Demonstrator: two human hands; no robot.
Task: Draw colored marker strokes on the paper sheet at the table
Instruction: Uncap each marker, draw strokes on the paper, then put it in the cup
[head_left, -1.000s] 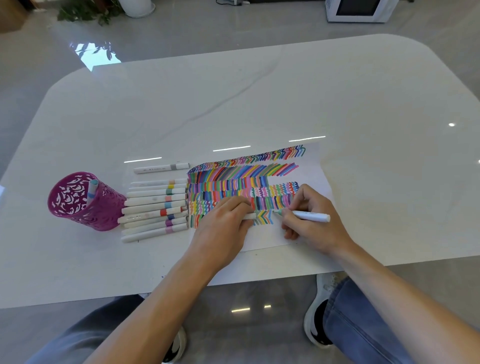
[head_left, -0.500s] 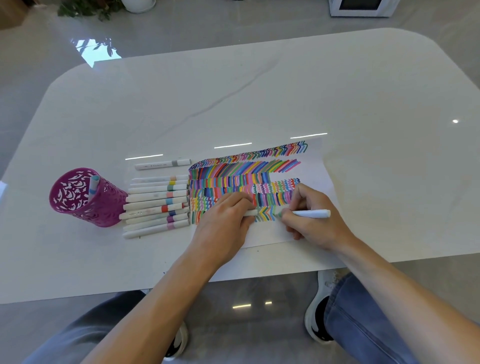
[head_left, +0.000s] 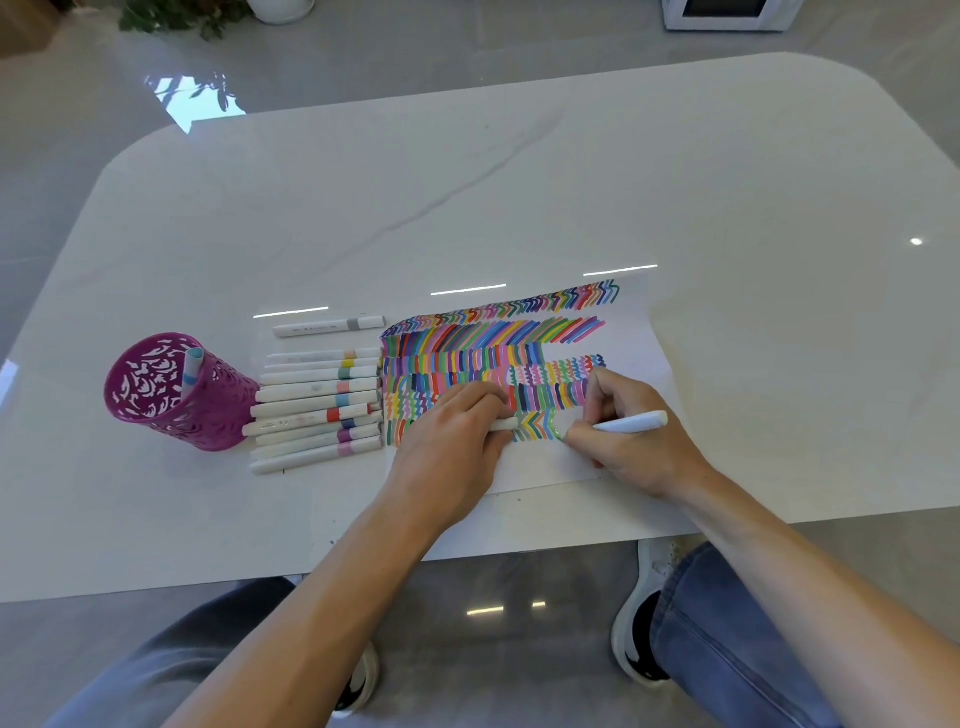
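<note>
A white table (head_left: 571, 182) with rounded corners and a faint grey vein carries a paper sheet (head_left: 641, 332) near its front edge. Just left of the sheet lies a row of markers (head_left: 311, 402), side by side, with a single marker (head_left: 327, 327) apart behind them; further left stands a pink cup (head_left: 171, 410)

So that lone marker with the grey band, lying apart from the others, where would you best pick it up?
I'd take the marker with the grey band at mid-barrel, from straight above, fingers pinching across its narrow width. It lies flat on the table, lengthwise left to right, with bare surface along both long sides and a gap to the row of markers.
</note>
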